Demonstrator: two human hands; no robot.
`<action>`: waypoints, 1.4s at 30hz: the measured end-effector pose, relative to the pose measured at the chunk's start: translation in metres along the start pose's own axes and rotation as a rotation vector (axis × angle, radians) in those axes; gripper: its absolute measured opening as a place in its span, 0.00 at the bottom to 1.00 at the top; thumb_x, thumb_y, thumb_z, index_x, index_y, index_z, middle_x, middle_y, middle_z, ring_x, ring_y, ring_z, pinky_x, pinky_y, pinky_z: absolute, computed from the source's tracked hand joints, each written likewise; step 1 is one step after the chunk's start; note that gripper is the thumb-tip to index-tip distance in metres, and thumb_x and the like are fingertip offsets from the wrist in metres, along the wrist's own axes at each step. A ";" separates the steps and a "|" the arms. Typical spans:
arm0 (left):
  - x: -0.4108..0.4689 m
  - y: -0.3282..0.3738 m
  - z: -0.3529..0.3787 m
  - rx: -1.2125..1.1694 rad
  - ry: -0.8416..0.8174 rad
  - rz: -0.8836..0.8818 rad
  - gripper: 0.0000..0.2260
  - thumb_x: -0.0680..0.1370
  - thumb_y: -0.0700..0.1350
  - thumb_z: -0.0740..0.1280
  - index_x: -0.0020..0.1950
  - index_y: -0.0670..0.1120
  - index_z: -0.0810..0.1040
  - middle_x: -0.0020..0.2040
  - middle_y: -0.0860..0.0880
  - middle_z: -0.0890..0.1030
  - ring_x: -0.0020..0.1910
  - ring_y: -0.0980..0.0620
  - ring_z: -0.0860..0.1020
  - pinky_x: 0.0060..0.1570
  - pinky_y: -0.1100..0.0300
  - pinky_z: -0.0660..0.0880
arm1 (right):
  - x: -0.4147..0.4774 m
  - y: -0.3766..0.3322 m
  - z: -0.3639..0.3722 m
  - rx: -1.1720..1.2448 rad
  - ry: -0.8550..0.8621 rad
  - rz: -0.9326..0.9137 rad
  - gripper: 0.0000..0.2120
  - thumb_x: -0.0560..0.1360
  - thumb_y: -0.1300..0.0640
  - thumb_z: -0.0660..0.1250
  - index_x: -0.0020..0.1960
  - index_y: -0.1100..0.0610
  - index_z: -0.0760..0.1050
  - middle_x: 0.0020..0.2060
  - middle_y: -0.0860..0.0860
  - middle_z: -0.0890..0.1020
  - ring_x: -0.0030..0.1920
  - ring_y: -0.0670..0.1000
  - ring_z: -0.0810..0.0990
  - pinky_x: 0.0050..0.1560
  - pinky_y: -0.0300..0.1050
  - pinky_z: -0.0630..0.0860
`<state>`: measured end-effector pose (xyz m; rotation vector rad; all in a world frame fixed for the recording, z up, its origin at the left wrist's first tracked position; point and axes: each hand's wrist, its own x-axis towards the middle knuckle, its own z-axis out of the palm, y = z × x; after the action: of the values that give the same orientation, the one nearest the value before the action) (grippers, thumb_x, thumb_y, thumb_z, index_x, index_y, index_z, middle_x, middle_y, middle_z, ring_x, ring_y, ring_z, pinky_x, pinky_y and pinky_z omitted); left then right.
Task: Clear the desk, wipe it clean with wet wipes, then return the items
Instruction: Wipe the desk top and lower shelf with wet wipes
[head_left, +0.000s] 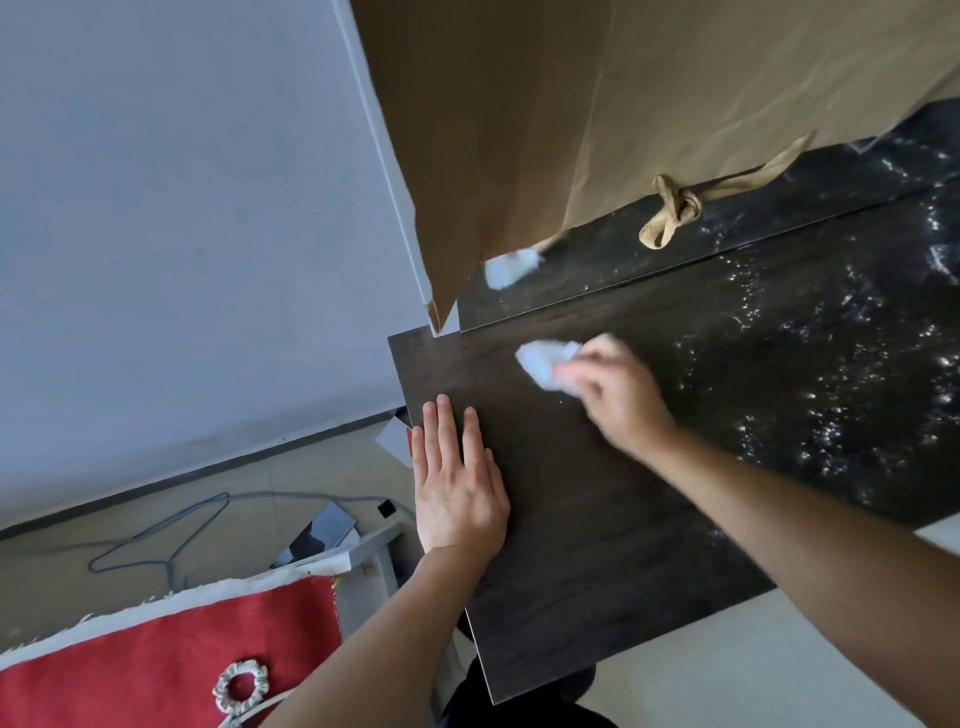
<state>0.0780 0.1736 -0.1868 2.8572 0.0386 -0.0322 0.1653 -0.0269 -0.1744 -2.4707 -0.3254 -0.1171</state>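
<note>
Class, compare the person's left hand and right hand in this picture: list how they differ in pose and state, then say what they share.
The left hand lies flat with straight fingers; the right hand is curled. The left hand holds nothing; the right hand grips a crumpled white wipe. The left hand looks sharp; the right hand is blurred. Both are bare and over the dark desk.

Dark brown wood-grain desk top (597, 519), flecked with bright glints at its right end. On it, crumpled white wet wipe (543, 361); behind it, plain tan fabric curtain (675, 78); left, red rug (156, 654) edged cream.
</note>
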 end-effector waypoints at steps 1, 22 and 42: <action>0.000 0.000 0.000 0.000 -0.001 -0.002 0.21 0.81 0.47 0.51 0.72 0.41 0.65 0.76 0.39 0.59 0.76 0.41 0.53 0.74 0.44 0.54 | 0.018 0.015 -0.006 -0.050 0.090 0.104 0.13 0.73 0.59 0.60 0.46 0.58 0.83 0.43 0.57 0.77 0.44 0.59 0.77 0.45 0.40 0.67; -0.008 0.026 -0.008 0.018 -0.047 -0.118 0.21 0.81 0.43 0.53 0.73 0.41 0.63 0.76 0.38 0.56 0.76 0.39 0.52 0.75 0.45 0.51 | -0.062 -0.008 -0.035 -0.158 -0.181 0.155 0.11 0.73 0.62 0.65 0.51 0.51 0.81 0.44 0.54 0.76 0.41 0.57 0.78 0.39 0.44 0.71; -0.070 0.111 0.027 0.047 0.062 -0.273 0.21 0.78 0.46 0.53 0.68 0.39 0.69 0.74 0.37 0.62 0.74 0.39 0.57 0.72 0.45 0.55 | 0.028 0.114 -0.090 -0.114 -0.109 0.034 0.12 0.74 0.65 0.67 0.53 0.53 0.83 0.43 0.56 0.77 0.42 0.59 0.77 0.40 0.40 0.65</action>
<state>0.0104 0.0583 -0.1796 2.8771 0.4455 -0.0007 0.2219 -0.1633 -0.1648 -2.6002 -0.3306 0.0136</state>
